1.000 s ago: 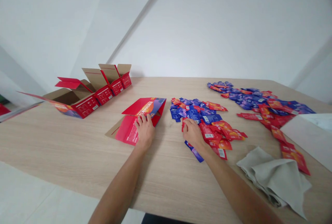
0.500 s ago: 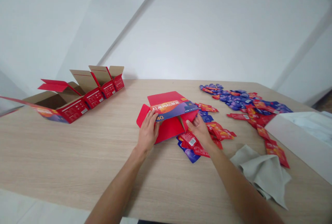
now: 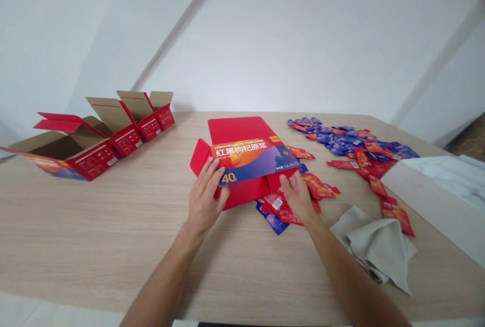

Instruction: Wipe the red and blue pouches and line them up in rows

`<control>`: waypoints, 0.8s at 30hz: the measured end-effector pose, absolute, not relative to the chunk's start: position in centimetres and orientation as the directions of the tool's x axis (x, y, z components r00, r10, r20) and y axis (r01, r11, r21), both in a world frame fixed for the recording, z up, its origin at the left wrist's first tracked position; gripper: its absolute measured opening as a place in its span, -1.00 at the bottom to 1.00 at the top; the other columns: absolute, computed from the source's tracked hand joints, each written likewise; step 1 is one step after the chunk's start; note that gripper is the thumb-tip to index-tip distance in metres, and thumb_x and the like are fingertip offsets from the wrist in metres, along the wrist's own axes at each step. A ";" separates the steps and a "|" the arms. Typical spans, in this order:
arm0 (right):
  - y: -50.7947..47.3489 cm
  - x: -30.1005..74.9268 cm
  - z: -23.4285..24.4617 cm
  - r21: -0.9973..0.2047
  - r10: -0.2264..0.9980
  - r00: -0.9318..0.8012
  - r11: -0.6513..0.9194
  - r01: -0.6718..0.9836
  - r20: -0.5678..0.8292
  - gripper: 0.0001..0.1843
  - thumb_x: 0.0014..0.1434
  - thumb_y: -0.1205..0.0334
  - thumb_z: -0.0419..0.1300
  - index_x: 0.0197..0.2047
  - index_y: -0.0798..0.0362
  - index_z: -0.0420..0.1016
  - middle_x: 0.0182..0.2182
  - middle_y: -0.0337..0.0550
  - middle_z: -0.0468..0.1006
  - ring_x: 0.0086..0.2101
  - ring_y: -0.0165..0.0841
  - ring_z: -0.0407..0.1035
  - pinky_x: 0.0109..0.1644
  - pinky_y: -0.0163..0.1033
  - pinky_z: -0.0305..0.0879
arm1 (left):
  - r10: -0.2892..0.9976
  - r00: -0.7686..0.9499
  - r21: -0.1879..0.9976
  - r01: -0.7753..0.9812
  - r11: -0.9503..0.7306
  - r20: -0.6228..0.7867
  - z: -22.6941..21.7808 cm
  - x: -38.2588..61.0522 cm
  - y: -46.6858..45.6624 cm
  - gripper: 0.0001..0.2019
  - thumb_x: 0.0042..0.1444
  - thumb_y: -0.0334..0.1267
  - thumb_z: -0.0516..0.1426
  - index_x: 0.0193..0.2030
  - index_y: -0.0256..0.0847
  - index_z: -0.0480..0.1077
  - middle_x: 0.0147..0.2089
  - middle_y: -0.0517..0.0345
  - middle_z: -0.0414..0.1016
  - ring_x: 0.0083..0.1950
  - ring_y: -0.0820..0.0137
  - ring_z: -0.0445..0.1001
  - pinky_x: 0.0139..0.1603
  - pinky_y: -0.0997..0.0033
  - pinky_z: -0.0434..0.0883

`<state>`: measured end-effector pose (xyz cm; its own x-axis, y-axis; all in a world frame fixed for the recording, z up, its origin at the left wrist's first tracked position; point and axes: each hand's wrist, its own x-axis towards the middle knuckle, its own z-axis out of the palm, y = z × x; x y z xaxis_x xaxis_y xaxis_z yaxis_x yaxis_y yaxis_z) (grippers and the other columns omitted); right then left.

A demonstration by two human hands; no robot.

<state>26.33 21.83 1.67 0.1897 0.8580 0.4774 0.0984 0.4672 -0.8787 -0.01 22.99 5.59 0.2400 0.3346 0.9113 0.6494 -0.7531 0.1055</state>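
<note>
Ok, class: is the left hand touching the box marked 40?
Touching: the head view shows the left hand with fingers laid over the left edge of the box marked 40.

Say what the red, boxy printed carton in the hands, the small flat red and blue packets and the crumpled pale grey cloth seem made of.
Red, boxy printed carton: probably smooth coated cardboard; flat faces, sharp folds.
Small flat red and blue packets: likely plastic or foil film, slightly shiny and creased; which, I can't tell.
Crumpled pale grey cloth: matte fabric, with soft folds; fibre unclear.
</note>
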 end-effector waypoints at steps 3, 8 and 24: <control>21.2 26.6 2.1 -0.846 0.816 0.246 0.465 0.259 0.524 -0.45 0.38 -0.03 0.04 0.37 -0.11 0.16 0.16 -0.07 0.50 0.18 -0.20 0.36 0.28 0.01 0.30 | 0.339 0.113 0.204 0.610 -0.766 0.934 4.6 0.2 23.3 -0.50 0.19 -0.40 0.13 0.28 -0.07 0.30 0.35 -0.02 0.35 0.37 0.13 0.32 0.33 -0.13 0.36; 20.3 27.7 2.5 -0.757 0.752 0.250 0.459 0.466 0.610 -0.48 0.39 0.04 0.02 0.35 -0.03 0.23 0.18 -0.01 0.47 0.17 -0.18 0.37 0.28 -0.03 0.27 | 0.522 -0.015 0.454 0.515 -0.727 0.853 1.3 1.8 25.5 -0.61 0.31 -0.29 0.03 0.26 -0.15 0.30 0.35 -0.11 0.32 0.37 0.21 0.32 0.35 -0.02 0.34; 21.4 29.4 0.6 -0.724 0.768 0.259 0.352 0.593 0.585 -0.17 0.26 0.19 0.12 0.51 -0.02 -0.15 0.24 0.04 0.38 0.09 -0.06 0.42 0.17 0.09 0.40 | 0.904 0.218 0.820 0.382 -0.426 0.368 0.8 1.6 26.8 -0.34 0.34 -0.02 0.00 0.51 -0.08 -0.06 0.36 0.02 0.34 0.23 0.23 0.45 0.26 0.18 0.38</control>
